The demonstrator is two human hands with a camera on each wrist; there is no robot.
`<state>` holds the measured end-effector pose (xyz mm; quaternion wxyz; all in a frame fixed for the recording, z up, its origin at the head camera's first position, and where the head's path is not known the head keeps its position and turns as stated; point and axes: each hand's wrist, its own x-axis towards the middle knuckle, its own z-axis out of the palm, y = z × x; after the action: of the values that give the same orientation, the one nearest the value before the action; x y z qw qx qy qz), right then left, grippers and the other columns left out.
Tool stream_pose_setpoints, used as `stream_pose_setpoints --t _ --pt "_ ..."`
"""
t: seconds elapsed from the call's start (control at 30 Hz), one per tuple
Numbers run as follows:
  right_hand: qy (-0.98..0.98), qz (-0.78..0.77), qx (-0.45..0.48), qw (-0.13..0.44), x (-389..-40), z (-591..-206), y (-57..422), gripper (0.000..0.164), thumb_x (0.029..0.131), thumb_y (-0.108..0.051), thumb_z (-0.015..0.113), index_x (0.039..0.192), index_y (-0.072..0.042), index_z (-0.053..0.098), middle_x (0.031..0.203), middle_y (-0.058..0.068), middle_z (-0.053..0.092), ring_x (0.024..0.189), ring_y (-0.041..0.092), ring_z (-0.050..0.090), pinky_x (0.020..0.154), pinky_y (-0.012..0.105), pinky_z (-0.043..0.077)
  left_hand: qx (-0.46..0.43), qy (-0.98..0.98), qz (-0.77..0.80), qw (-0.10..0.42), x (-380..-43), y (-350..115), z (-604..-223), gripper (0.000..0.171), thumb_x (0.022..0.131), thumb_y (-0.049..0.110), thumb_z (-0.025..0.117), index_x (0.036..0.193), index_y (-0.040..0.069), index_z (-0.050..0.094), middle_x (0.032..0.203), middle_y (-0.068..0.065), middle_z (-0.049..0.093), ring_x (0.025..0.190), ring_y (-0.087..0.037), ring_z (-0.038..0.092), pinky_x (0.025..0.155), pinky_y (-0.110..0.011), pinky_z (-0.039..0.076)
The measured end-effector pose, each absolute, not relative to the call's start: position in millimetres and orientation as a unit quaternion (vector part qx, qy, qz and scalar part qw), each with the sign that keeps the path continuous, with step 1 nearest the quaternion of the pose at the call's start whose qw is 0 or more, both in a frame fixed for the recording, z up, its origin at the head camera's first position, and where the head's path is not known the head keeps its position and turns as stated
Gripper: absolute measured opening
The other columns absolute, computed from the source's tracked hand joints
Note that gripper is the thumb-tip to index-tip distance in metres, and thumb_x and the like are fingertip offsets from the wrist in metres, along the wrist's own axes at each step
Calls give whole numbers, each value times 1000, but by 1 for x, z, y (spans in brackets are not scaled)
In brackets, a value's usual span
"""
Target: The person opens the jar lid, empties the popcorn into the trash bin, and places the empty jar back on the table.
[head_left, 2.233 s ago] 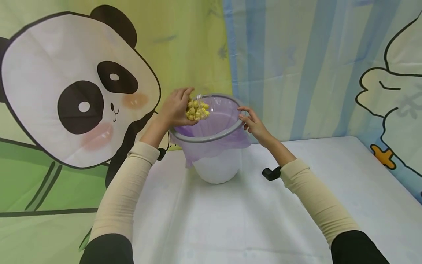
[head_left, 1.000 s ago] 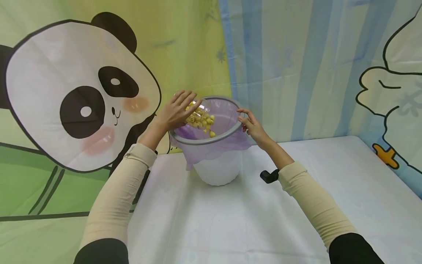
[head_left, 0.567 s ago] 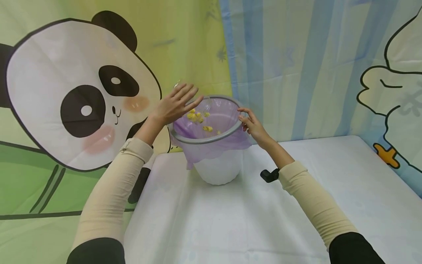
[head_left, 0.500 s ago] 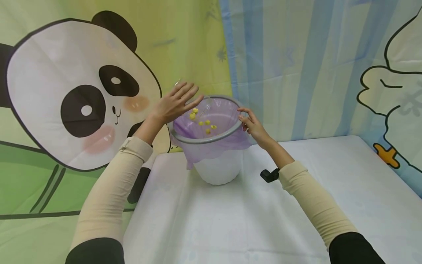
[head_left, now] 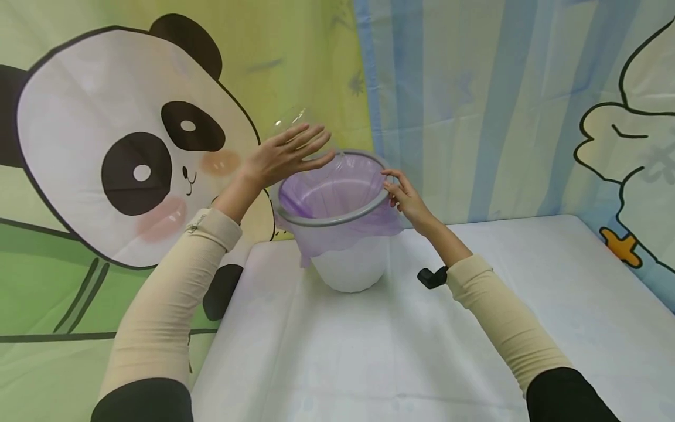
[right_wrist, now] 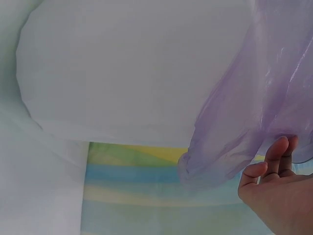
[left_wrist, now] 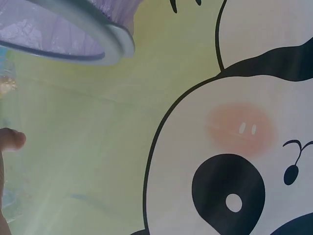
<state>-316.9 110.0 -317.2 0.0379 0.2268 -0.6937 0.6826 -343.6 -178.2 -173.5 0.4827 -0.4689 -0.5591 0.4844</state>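
A white trash bin (head_left: 350, 269) with a grey rim stands on the table, lined with a purple bag (head_left: 337, 190) folded over the rim. Above its left side, my left hand (head_left: 287, 155) holds a clear plastic jar (head_left: 292, 119) tipped mouth-down toward the bin; the hand covers much of the jar. At the left edge of the left wrist view, some popcorn (left_wrist: 7, 85) shows by the jar, near my thumb (left_wrist: 13, 139). My right hand (head_left: 408, 199) grips the bin's right rim, fingers curled over the edge. The bin's bottom is hidden from the head view.
White cloth covers the table (head_left: 369, 351). A backdrop with a printed panda (head_left: 142, 140) hangs behind on the left, and a striped curtain (head_left: 474, 105) on the right. A black wrist mount (head_left: 432, 278) sits at my right wrist.
My left hand has risen and tipped the jar from sideways to mouth-down. Popcorn poured from it into the bin, with several pieces seen falling half a second ago. My right hand has stayed on the rim.
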Motion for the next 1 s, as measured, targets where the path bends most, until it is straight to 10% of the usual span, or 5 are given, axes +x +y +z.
stream_pose_setpoints --t 0.4,1.0 --pt "-692 685 225 43 -320 -321 109 39 99 -20 40 135 -6 34 82 17 39 72 32 38 57 30 27 -456 -618 471 434 -340 -176 -181 81 79 3 64 145 22 21 147 -13 23 136 -28 20 111 -40 12" --pt "-702 675 224 40 -320 -318 109 40 99 -22 40 135 -7 35 86 21 39 74 34 39 56 24 28 -186 -929 -189 260 -328 -152 -243 111 50 27 90 142 17 28 133 -11 40 122 -29 35 100 -44 26"
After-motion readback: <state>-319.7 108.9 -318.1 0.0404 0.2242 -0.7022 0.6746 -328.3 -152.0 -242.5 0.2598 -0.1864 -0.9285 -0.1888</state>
